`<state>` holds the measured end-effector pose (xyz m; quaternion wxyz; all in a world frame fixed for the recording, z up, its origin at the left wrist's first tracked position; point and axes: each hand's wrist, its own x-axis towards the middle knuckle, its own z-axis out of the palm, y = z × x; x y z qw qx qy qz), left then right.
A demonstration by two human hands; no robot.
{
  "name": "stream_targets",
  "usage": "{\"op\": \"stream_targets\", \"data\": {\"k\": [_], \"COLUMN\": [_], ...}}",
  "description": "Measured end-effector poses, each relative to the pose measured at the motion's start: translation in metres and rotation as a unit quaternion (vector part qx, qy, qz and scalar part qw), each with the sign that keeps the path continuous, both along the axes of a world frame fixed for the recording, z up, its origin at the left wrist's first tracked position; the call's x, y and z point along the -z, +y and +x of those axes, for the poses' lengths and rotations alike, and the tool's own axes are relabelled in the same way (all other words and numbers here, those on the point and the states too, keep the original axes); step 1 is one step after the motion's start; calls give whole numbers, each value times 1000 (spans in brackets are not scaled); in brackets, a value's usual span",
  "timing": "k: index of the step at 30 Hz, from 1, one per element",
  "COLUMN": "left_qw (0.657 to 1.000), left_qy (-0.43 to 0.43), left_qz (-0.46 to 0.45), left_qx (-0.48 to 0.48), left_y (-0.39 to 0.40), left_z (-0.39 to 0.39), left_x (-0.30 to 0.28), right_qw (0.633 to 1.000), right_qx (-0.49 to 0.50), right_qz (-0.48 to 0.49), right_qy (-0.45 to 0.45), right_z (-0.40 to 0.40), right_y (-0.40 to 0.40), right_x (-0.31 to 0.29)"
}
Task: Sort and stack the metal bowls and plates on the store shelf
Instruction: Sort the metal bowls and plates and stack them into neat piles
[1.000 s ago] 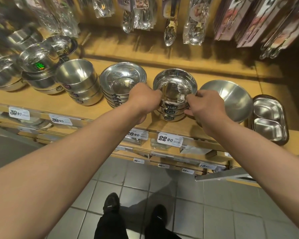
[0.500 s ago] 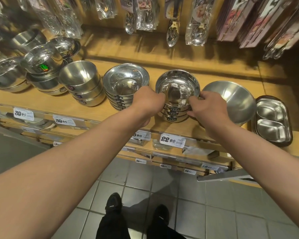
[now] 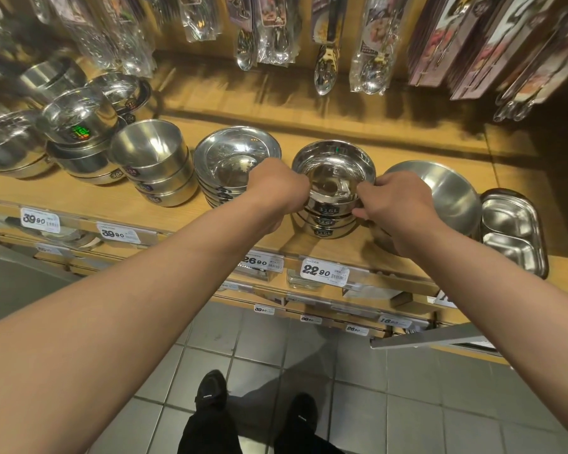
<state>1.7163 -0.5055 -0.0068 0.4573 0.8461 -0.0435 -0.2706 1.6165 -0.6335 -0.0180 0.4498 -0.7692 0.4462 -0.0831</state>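
Two hands on one stack of steel bowls, mid-shelf.

The left hand [image 3: 277,188] grips the top rim at nine o'clock of the bowl stack [image 3: 333,191], fingers curled over the edge; the right hand [image 3: 395,204] pinches the rim at three o'clock. The stack sits on the wooden shelf [image 3: 407,142], between a plate stack [image 3: 236,165] at its nine o'clock and a large tilted bowl [image 3: 440,194] at three. Polished steel looks stiff, fairly light and slippery, likely to clatter; opposite rims, or under the lowest bowl, seem the surest hold.
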Motion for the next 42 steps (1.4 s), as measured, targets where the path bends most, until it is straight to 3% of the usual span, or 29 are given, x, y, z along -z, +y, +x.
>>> {"op": "stream_targets", "data": {"k": [12, 30, 36, 42], "left_qw": [1000, 1000, 1000, 999], "left_qy": [-13, -24, 13, -36], "left_qz": [13, -6, -26, -34], "left_qx": [10, 7, -1, 16], "left_y": [0, 5, 8, 42], "left_z": [4, 1, 0, -7], "left_x": [3, 6, 4, -21], "right_qw": [998, 998, 998, 999], "right_qx": [19, 11, 12, 2], "right_qz": [61, 44, 56, 8], "right_qy": [-31, -33, -38, -47], "right_z": [-3, -4, -6, -18], "right_y": [4, 0, -2, 7], "right_x": [9, 11, 11, -17]}}
